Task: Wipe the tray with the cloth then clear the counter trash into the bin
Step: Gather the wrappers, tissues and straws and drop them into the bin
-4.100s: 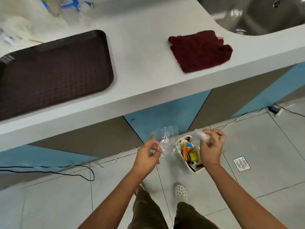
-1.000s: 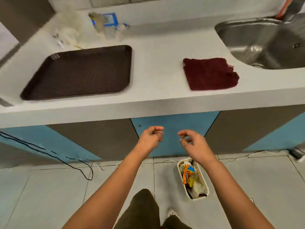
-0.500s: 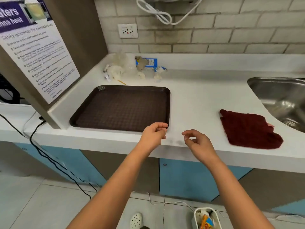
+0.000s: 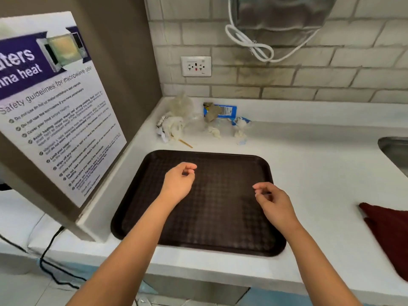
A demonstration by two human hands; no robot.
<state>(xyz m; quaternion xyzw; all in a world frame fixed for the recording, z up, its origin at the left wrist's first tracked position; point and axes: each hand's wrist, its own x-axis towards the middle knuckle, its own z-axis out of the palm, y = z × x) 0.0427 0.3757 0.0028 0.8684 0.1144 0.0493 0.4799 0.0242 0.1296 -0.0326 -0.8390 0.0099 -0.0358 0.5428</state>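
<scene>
Both hands empty: left hand (image 4: 179,184) and right hand (image 4: 274,203) hover over the tray (image 4: 220,221) with fingers loosely curled, thumb close to fingertips, holding nothing. Whether either touches the tray surface, I cannot tell.

Tray lies flat under my palms, dark brown, textured; long axis runs left to right, parallel to the counter (image 4: 320,173) front edge. Near rim sits close to that edge, below my forearms. Left short end lies just beside the brown side panel carrying a microwave safety poster (image 4: 55,111).

Both forearms reach in from the near edge, angled slightly toward each other; left hand sits farther forward than right.

Trash (image 4: 176,127) lies beyond my left hand, in the back corner past the tray's far rim: crumpled tissues, clear film, a thin stick, a blue wrapper (image 4: 225,111) against the wall (some bits too blurred to name).

Cloth (image 4: 390,230), dark red, lies flat well right of my right hand, partly cut off by the frame. Bare white counter lies between tray and cloth. Sink (image 4: 395,151) rim shows farther right and back.
</scene>
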